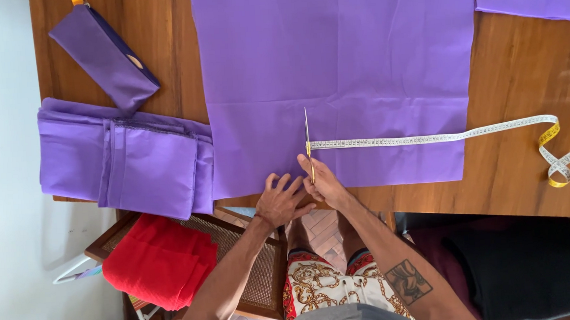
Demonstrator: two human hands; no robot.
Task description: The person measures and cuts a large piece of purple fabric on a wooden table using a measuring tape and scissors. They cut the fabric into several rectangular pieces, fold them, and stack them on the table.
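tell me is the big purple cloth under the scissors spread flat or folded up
Spread flat: the big purple cloth lies open as one smooth sheet on the wooden table, unlike the folded purple stack beside it.

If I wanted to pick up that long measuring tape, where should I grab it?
Grab the measuring tape at its yellow looped end on the bare wooden table, coming from the right. There it curls up off the wood, so fingers can get under it. The straight white part lies flat across the purple cloth, and its other end sits by the scissors in the right hand.
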